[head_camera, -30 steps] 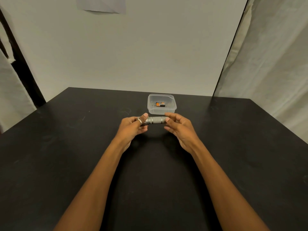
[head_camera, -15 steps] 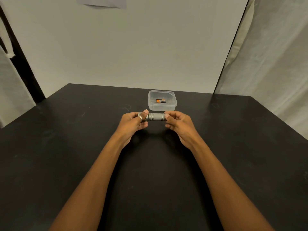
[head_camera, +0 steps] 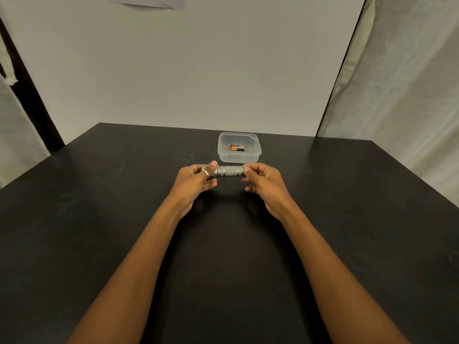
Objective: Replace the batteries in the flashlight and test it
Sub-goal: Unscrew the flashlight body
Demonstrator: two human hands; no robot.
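Note:
A short grey metal flashlight (head_camera: 229,171) lies level between my two hands, just above the black table (head_camera: 99,219). My left hand (head_camera: 195,181), with a ring on one finger, grips its left end. My right hand (head_camera: 264,182) pinches its right end with thumb and fingertips. Right behind the flashlight stands a clear plastic tub (head_camera: 255,153) that holds orange and black batteries (head_camera: 236,147).
A pale wall rises behind the table's far edge. White cloth hangs along the right side and at the far left, with a dark post at the left.
Both hands stay on the flashlight and have shifted little. My right fingers have regripped its right end. The view has tilted slightly, so the tub sits higher.

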